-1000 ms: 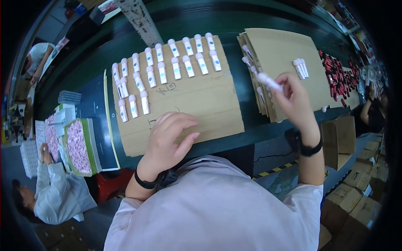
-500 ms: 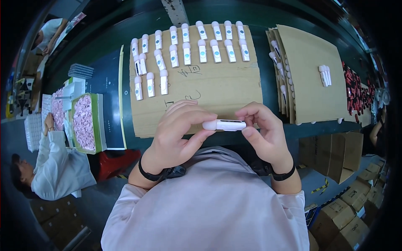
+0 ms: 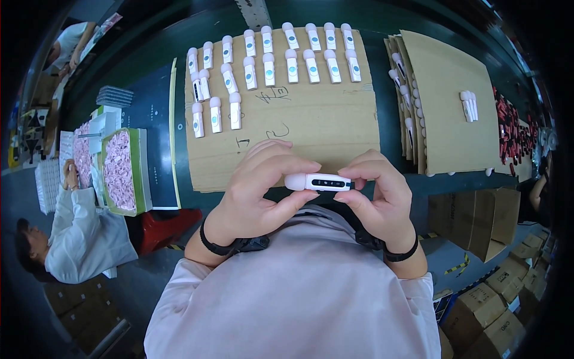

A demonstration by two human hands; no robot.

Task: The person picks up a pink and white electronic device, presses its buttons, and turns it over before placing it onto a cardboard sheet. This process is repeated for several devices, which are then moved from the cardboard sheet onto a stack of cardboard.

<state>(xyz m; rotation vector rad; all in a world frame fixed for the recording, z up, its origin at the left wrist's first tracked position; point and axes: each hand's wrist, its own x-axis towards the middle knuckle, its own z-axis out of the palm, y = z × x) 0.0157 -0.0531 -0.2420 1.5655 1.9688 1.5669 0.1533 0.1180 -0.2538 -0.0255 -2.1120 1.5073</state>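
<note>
Between my two hands lies a small white wand-shaped device with a rounded pale-pink head. Its black panel with several small buttons faces up, and the head points left. My left hand pinches it behind the head between thumb and fingers. The thumb and fingers of my right hand close on its other end, which they partly hide. Beyond my hands, several similar devices lie in rows on a flat cardboard sheet; most show a blue oval, and one shows a black panel.
To the right, stacked cardboard sheets have more devices between them and a few on top. Red-and-black parts lie farther right. At left are a green-rimmed tray of pink parts and a seated co-worker. Cartons stand below.
The device has rolled between my fingers, so its black button panel now faces up. My hands remain in nearly the same place, both on the device.
</note>
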